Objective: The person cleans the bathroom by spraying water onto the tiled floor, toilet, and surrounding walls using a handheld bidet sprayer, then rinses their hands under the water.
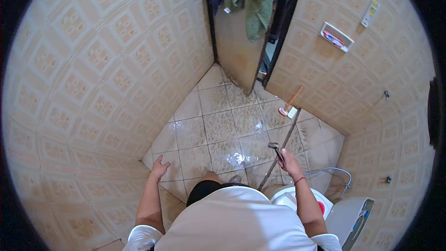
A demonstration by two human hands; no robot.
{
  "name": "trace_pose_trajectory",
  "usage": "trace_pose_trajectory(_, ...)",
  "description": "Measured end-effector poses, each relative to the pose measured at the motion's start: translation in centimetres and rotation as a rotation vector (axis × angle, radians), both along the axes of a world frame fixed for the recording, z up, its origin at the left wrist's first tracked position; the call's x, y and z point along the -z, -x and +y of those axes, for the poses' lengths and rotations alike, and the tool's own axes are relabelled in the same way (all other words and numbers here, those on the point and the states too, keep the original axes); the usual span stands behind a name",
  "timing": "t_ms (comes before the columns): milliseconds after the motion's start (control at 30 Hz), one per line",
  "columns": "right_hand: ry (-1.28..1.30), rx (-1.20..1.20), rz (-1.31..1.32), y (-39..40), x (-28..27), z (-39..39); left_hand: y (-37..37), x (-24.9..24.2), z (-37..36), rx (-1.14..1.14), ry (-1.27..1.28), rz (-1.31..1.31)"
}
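Observation:
My right hand (290, 163) is closed around the handle of a hand-held sprayer (275, 148), dark with a shiny metal head pointing away to the left. A pale hose (332, 169) runs from the wall side toward my right forearm, and its joint with the sprayer is hidden. My left hand (160, 168) hangs empty at the left, fingers apart, above the floor tiles near the wall. Below both hands lies the wet tiled floor (218, 125), with dark grime patches and bright reflections.
A toilet (284, 197) stands beside my right arm. A dark strip (289, 135) crosses the floor. An orange-handled brush (293, 97) stands by the right wall. Green towels (260, 4) hang on the partly open door (237, 42). A soap dish (337, 37) is wall-mounted.

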State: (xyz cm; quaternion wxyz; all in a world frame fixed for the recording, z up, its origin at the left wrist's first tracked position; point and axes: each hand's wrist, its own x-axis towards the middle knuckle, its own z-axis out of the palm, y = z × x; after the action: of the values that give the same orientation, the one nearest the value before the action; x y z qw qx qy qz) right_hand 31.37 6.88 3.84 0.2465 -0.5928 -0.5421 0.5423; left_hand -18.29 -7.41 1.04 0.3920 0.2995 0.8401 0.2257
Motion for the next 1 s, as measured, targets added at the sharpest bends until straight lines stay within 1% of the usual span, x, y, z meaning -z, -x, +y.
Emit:
trace_pose_trajectory(67, -0.074, 0.106, -0.089, -2.1, 1.2, -0.8, -0.1, 0.8, 1.2, 0.046, -0.074, -0.030)
trace_pose_trajectory(100, -0.075, 0.122, -0.092, -3.2, 1.7, -1.1, -0.3, 1.1, 1.7, 0.062, -0.075, -0.033)
trace_pose_trajectory(200, -0.125, 0.558, -0.104, -5.9, 3.1, -1.9, -1.7, -0.9, 3.8, 0.121, -0.049, 0.003)
trace_pose_trajectory(233, -0.123, 0.583, -0.107, -6.3, 3.6, -2.1, -2.1, -1.4, 4.5, 0.146, -0.048, 0.001)
trace_pose_trajectory(333, -0.417, 0.411, -0.373, -6.3, 4.7, -2.8, -3.1, -2.4, 6.8, 0.160, -0.025, -0.036)
trace_pose_trajectory(367, -0.413, 0.438, -0.379, -5.7, 4.0, -2.9, -3.2, -2.1, 7.8, 0.188, -0.025, -0.036)
trace_pose_trajectory(467, -0.276, 0.488, -0.069, -3.3, 0.5, -2.4, -2.7, -0.7, 10.9, 0.217, -0.015, -0.050)
trace_pose_trajectory(500, -0.281, 0.514, -0.070, -3.5, 0.6, -2.2, -2.6, -0.7, 12.0, 0.243, -0.021, -0.049)
trace_pose_trajectory(600, -0.316, 0.851, -0.086, -5.2, 1.9, -2.1, -2.8, -1.7, 15.9, 0.325, -0.051, -0.041)
trace_pose_trajectory(633, -0.324, 0.886, -0.093, -5.9, 2.1, -2.1, -2.4, -1.0, 17.3, 0.360, -0.058, -0.045)
trace_pose_trajectory(700, -0.398, 1.069, -0.135, -7.1, 2.4, -2.6, -0.2, 1.5, 20.1, 0.352, -0.076, -0.142)
trace_pose_trajectory(733, -0.434, 1.162, -0.157, -7.1, 2.7, -2.8, 0.1, 1.9, 21.8, 0.349, -0.082, -0.191)
trace_pose_trajectory(767, -0.440, 1.201, -0.167, -6.9, 3.5, -2.7, 0.3, 2.2, 23.6, 0.388, -0.084, -0.195)
trace_pose_trajectory(867, -0.373, 1.121, -0.379, -5.6, 6.6, -1.8, 0.3, -0.5, 28.5, 0.367, -0.067, -0.273)
trace_pose_trajectory(900, -0.370, 1.161, -0.388, -4.2, 5.5, -1.5, 0.2, -1.7, 30.3, 0.408, -0.065, -0.276)
trace_pose_trajectory(1000, -0.405, 1.090, -0.433, 0.9, 1.6, 0.3, -0.5, -5.3, 36.3, 0.554, -0.141, -0.357)
